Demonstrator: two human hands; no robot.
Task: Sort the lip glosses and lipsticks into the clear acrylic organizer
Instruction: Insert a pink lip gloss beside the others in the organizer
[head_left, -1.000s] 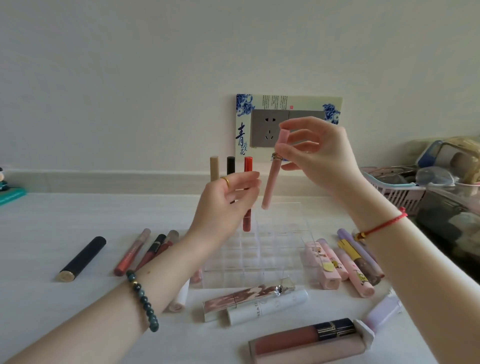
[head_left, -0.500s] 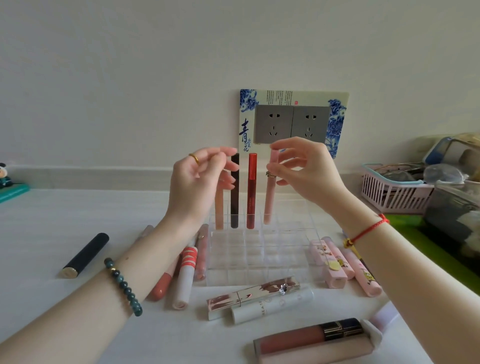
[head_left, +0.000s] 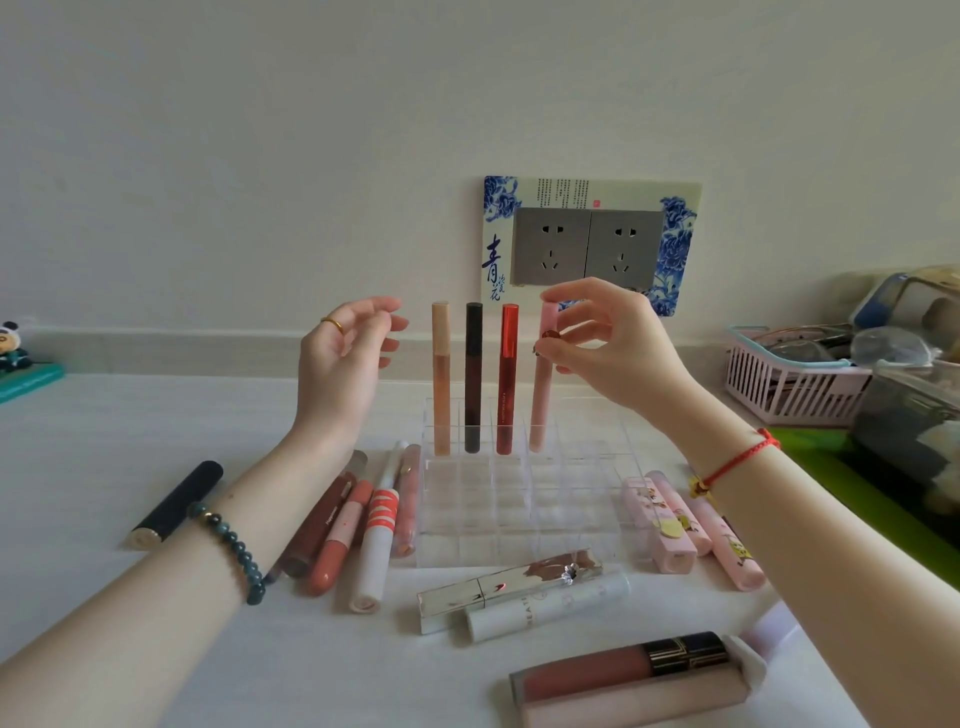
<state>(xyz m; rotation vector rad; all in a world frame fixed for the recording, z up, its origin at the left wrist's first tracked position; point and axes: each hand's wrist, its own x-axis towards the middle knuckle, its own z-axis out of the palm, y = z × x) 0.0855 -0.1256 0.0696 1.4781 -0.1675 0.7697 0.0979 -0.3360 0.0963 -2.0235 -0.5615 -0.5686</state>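
Note:
A clear acrylic organizer (head_left: 519, 499) stands mid-table. Its back row holds a beige tube (head_left: 441, 379), a dark brown tube (head_left: 473, 374), a red tube (head_left: 506, 374) and a pale pink tube (head_left: 540, 400), all upright. My right hand (head_left: 608, 348) pinches the top of the pink tube, whose foot sits in a back-row cell. My left hand (head_left: 343, 358) hovers left of the beige tube, fingers apart, holding nothing. Several glosses (head_left: 363, 525) lie left of the organizer, pink lipsticks (head_left: 675, 525) lie to its right, and a silver tube (head_left: 509, 587) lies in front.
A black tube (head_left: 176, 504) lies far left. A white tube (head_left: 545, 608) and a boxed rose gloss (head_left: 634, 680) lie near the front edge. A pink basket (head_left: 789, 379) and clear containers (head_left: 914, 410) crowd the right. A wall socket (head_left: 587, 249) is behind the organizer.
My right hand brought the pink tube down into the back row beside the red one. My left hand let go of the beige tube and drew away to the left.

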